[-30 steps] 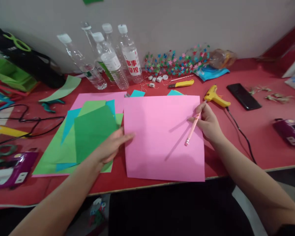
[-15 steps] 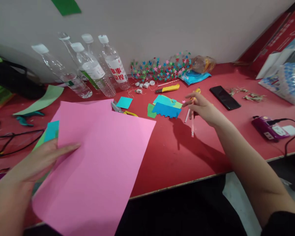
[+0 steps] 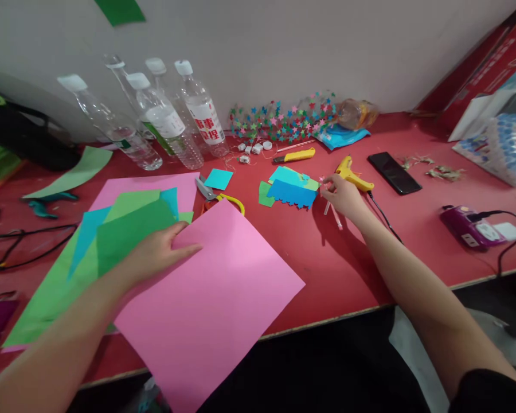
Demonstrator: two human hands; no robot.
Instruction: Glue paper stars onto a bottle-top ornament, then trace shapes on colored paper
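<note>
My left hand (image 3: 161, 252) grips a large pink paper sheet (image 3: 223, 298) by its left edge, thumb on top. The sheet reaches over the front of the table. Beneath my left forearm lie green and blue paper sheets (image 3: 129, 229). My right hand (image 3: 343, 195) is closed at the fingertips around the upper part of a slim pale pink pencil (image 3: 337, 219); a second thin stick (image 3: 327, 207) lies beside it, partly hidden. Cut blue paper pieces (image 3: 292, 192) are just left of these fingers, and a yellow glue gun (image 3: 355, 175) lies just behind the hand.
Scissors (image 3: 234, 202) and a yellow box cutter (image 3: 294, 155) lie mid-table. Plastic bottles (image 3: 167, 123) and a star-covered bottle (image 3: 284, 119) line the wall. A phone (image 3: 394, 172) and a purple power adapter (image 3: 473, 226) are on the right. The glue gun's cord trails forward.
My left hand has moved right with the pink sheet, turning it and uncovering the green and blue papers and scissors. My right hand has come down and closed on the pencil, which has tilted.
</note>
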